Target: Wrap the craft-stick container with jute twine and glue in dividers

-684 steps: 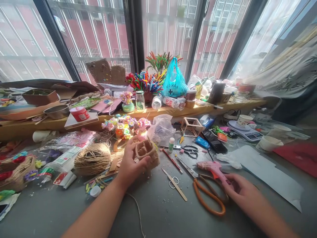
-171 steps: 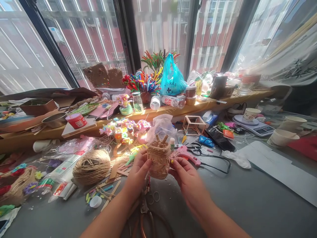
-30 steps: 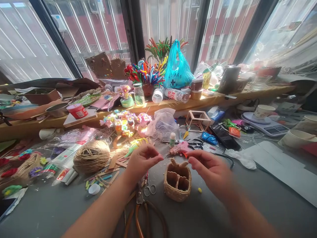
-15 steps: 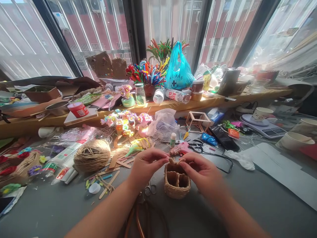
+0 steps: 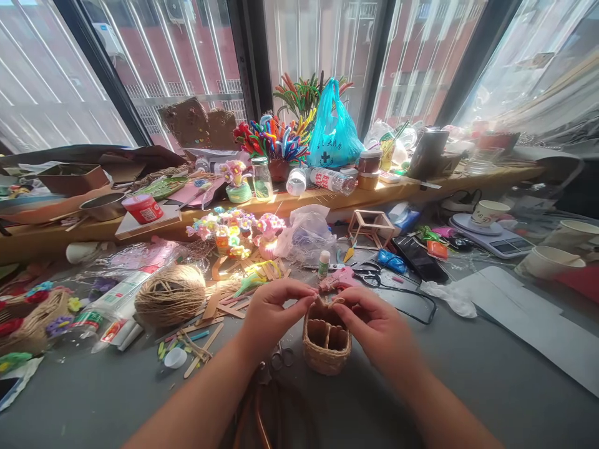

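Left hand (image 5: pixel 279 315) and right hand (image 5: pixel 378 321) pinch the twine bow (image 5: pixel 322 304) at the far rim of the divided twine basket (image 5: pixel 326 360), upright on the gray tabletop (image 5: pixel 112 402), well forward of its back edge.

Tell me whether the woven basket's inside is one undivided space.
No: a divider inside the woven basket separates two openings side by side.
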The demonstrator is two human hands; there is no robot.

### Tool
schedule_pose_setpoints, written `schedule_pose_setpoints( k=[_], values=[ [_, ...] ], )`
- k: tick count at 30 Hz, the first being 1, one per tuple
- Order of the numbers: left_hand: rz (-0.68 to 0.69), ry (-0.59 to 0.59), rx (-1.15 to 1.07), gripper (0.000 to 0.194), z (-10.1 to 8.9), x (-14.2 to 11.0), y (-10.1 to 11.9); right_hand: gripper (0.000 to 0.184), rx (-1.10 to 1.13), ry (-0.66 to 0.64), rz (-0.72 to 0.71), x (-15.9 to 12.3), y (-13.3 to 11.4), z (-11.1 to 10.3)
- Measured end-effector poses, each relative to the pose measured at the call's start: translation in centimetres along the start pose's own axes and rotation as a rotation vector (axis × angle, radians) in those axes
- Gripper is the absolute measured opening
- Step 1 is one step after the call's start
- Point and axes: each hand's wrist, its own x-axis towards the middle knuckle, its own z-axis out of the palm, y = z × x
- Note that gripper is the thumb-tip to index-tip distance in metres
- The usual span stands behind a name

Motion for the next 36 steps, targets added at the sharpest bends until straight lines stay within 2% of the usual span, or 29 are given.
schedule_pose_setpoints(
  k=[4, 6, 18, 22, 26, 30, 34, 36],
  values=[
    [-0.179, -0.016, -0.137, 0.011, 0.1, 0.5, 0.2, 0.019, 0.021, 0.011, 0.007, 0.1, 0.1, 0.2],
    [-0.212, -0.029, -0.169, 0.014, 0.2, 0.6, 0.2, 0.019, 0.032, 0.01, 0.013, 0.2, 0.2, 0.3],
    [-0.147, 0.04, -0.12, 0.013, 0.4, 0.0, -0.3, 0.023, 0.029, -0.001, 0.025, 0.1, 0.5, 0.3],
    [-0.073, 0.003, -0.011, 0.008, 0.1, 0.1, -0.1, 0.022, 0.043, -0.009, 0.027, 0.1, 0.4, 0.3],
    [-0.057, -0.01, 0.049, 0.009, 0.0, 0.1, 0.3, 0.023, 0.063, -0.02, 0.038, 0.1, 0.5, 0.2],
    [-0.086, -0.013, 0.062, 0.01, 0.1, 0.2, 0.6, 0.028, 0.06, -0.014, 0.037, 0.0, 0.4, 0.3],
    [-0.206, -0.083, 0.0, 0.014, 0.2, 0.4, 0.7, 0.032, 0.113, 0.025, 0.082, 0.1, 0.1, 0.8],
    [-0.247, -0.081, -0.027, 0.014, 0.3, 0.5, 0.7, 0.033, 0.181, 0.077, 0.114, 0.2, 0.2, 1.1]
  ],
)
